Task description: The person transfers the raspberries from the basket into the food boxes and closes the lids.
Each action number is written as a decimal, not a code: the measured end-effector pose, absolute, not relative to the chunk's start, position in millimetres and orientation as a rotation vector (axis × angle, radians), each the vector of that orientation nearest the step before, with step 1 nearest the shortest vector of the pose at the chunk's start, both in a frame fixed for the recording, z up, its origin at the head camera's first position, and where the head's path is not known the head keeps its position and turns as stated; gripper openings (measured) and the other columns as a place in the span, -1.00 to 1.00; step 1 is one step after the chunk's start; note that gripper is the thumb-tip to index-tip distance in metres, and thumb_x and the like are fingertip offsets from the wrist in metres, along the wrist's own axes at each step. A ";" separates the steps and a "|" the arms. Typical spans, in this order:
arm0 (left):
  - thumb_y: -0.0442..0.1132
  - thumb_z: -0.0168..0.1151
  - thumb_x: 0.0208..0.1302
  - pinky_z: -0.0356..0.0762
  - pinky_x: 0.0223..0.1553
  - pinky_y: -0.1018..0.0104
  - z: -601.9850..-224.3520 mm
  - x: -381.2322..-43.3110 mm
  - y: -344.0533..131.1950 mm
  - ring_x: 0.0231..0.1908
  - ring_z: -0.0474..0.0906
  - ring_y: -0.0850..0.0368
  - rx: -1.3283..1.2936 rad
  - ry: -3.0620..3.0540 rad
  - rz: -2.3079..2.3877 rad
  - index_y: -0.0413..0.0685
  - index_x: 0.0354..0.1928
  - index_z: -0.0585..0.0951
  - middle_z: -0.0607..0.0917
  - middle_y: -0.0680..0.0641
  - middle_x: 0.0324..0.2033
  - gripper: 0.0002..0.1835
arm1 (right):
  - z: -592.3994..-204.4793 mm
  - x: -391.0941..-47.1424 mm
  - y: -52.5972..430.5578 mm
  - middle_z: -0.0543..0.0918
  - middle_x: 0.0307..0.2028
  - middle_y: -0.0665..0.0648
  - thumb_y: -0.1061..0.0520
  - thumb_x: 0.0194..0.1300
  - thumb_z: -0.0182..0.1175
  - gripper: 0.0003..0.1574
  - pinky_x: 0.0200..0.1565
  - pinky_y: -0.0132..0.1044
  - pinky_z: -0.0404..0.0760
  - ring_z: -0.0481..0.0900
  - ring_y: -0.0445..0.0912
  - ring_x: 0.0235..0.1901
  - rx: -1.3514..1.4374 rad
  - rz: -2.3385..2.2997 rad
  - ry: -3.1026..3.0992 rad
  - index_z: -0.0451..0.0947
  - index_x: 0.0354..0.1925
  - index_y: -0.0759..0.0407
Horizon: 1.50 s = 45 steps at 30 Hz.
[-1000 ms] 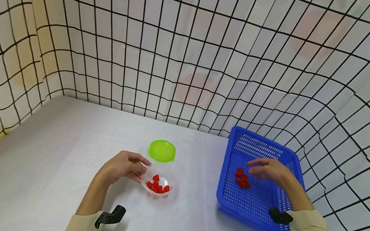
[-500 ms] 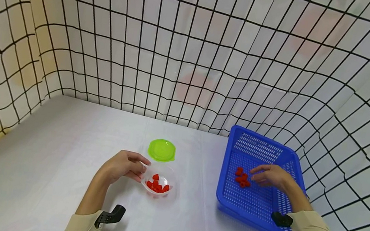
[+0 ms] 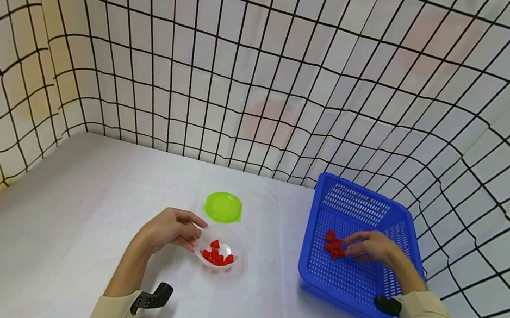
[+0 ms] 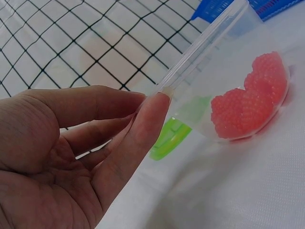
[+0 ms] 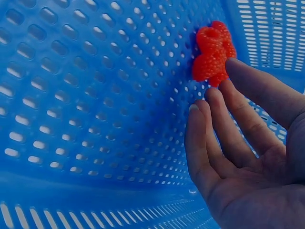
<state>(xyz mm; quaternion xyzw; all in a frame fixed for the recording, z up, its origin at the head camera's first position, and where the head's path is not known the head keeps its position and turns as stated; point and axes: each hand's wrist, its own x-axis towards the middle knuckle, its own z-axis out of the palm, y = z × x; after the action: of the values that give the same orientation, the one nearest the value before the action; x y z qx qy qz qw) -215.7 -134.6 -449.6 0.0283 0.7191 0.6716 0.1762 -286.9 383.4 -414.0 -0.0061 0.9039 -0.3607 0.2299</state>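
My left hand pinches the rim of a clear plastic bowl between thumb and fingers. Several red raspberries lie in the bottom of the bowl, which rests on the white cloth. On the right, my right hand is inside a blue plastic basket, its fingers loosely bent. Its thumb and fingertips come close to a cluster of raspberries on the basket floor; whether they touch is not clear. A gap shows between thumb and fingers, with no raspberry lifted.
A green lid lies flat just behind the bowl. White cloth covers the table. Black netting over white sheeting encloses the back and both sides, with the basket close to the right side.
My right hand first drew a little right from the raspberries in the basket, then lowered toward them with the fingers closer together. My left hand and the bowl have stayed in place.
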 end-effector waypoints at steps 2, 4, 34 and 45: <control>-0.37 0.20 0.35 0.78 -0.32 0.25 -450.0 -215.7 -135.1 -0.44 0.63 0.09 0.081 2.035 1.902 -0.43 0.08 0.62 0.70 -0.11 -0.39 -0.67 | -415.4 -286.9 383.1 0.68 0.04 0.35 0.16 0.33 0.32 -0.54 0.07 0.09 0.71 0.69 0.14 0.00 -0.007 -0.987 2.483 0.61 0.13 0.37; -0.38 0.20 0.35 0.79 -0.31 0.25 -450.9 -216.1 -135.9 -0.44 0.63 0.09 0.086 2.031 1.904 -0.44 0.08 0.62 0.70 -0.11 -0.39 -0.67 | -416.7 -287.0 382.9 0.67 0.04 0.35 0.16 0.33 0.33 -0.54 0.06 0.08 0.72 0.69 0.12 -0.01 -0.007 -0.973 2.480 0.61 0.12 0.38; -0.39 0.20 0.33 0.79 -0.30 0.24 -452.8 -215.7 -136.8 -0.43 0.64 0.09 0.085 2.037 1.905 -0.45 0.09 0.62 0.70 -0.14 -0.37 -0.66 | -424.7 -289.9 376.3 0.68 0.02 0.31 0.12 0.23 0.44 -0.61 -0.01 -0.01 0.76 0.69 0.04 -0.08 0.035 -0.888 2.533 0.69 -0.03 0.30; -0.38 0.20 0.33 0.79 -0.31 0.24 -452.2 -215.7 -136.9 -0.44 0.63 0.09 0.090 2.037 1.906 -0.45 0.08 0.62 0.69 -0.11 -0.39 -0.66 | -419.7 -287.6 376.7 0.69 -0.01 0.33 0.14 0.26 0.39 -0.64 -0.01 0.01 0.76 0.69 0.07 -0.07 0.033 -0.879 2.551 0.69 -0.02 0.30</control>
<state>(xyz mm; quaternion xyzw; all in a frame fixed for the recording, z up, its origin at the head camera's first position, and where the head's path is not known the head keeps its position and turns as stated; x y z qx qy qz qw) -215.7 -136.9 -452.2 0.0319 0.7187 0.6723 0.1746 -287.6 376.7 -419.7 0.0120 0.9223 -0.3178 0.2196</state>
